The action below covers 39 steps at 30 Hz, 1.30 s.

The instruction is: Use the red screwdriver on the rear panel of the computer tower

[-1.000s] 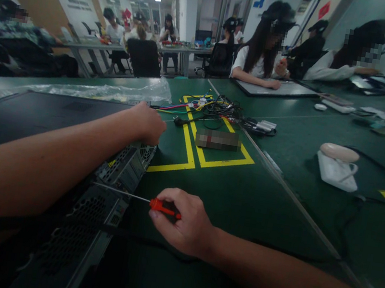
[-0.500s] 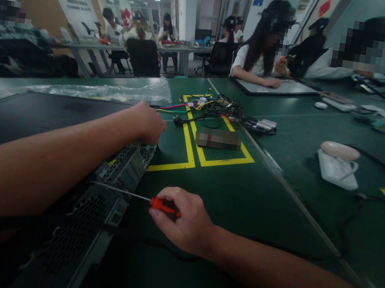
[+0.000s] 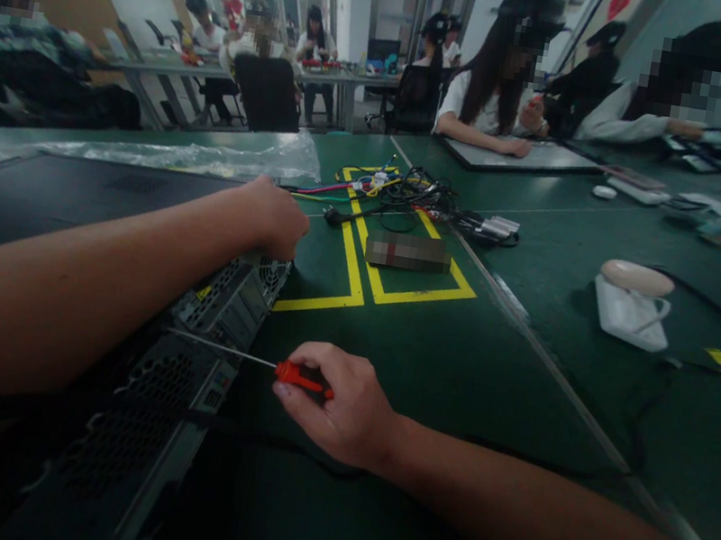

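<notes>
A black desktop computer case point(image 3: 63, 200) lies on its side at the left, its perforated metal back panel turned toward the right. My right hand point(image 3: 339, 404) is closed around the red handle of a screwdriver point(image 3: 299, 377). The long thin shaft points left, and its tip meets the back panel near the middle; the exact spot is too dark to make out. My left hand point(image 3: 273, 218) is curled over the far rear corner of the case, above a round fan grille point(image 3: 272, 273). Its fingertips are hidden, and my left forearm crosses over the case.
Tangled cables point(image 3: 413, 194) and a small blurred box point(image 3: 408, 252) lie around yellow tape on the green table point(image 3: 466, 506). Clear plastic wrap point(image 3: 214, 157) is behind the case. A white dish-like object point(image 3: 632, 308) stands right. Co-workers sit across the table.
The view has tilted slightly, so most things appear a little shifted. Both hands keep their places: the left on the case corner, the right on the screwdriver at the back panel.
</notes>
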Tool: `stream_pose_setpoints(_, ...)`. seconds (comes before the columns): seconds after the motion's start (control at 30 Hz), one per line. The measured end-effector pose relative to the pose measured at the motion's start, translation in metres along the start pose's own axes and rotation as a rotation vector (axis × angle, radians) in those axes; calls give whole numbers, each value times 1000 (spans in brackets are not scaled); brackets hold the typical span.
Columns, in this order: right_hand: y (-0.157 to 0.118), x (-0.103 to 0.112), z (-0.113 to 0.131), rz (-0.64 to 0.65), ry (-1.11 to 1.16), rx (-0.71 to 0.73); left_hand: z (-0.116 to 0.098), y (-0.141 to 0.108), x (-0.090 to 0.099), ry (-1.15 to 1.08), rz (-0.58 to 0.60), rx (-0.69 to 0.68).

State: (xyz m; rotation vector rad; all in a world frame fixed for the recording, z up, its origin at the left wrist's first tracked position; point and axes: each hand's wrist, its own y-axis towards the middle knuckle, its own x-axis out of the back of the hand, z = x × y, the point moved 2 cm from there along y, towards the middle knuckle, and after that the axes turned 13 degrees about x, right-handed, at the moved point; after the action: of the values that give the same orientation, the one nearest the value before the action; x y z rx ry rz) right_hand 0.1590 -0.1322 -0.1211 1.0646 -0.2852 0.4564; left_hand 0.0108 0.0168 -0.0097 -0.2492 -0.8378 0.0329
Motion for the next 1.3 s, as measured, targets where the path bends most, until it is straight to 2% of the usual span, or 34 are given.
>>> stream_pose_setpoints(0.37,-1,1,-1,-2,-49,16,0,0,-1,0,-11,5)
stream_pose_setpoints(0.57,2,3,0,-37,-90,39,0,-1,0,-94,-2,27)
stream_pose_setpoints(0.77,5,6,2,-8,-61,7,-1,-3,1,15,-5,18)
stream_pose_setpoints(1.07,1,2,0,-73,-51,33,-1,-4,3,-38,1,6)
stream_pose_setpoints(1.3,2,0,-3,-50,-39,57,0,-2,1,-14,0,12)
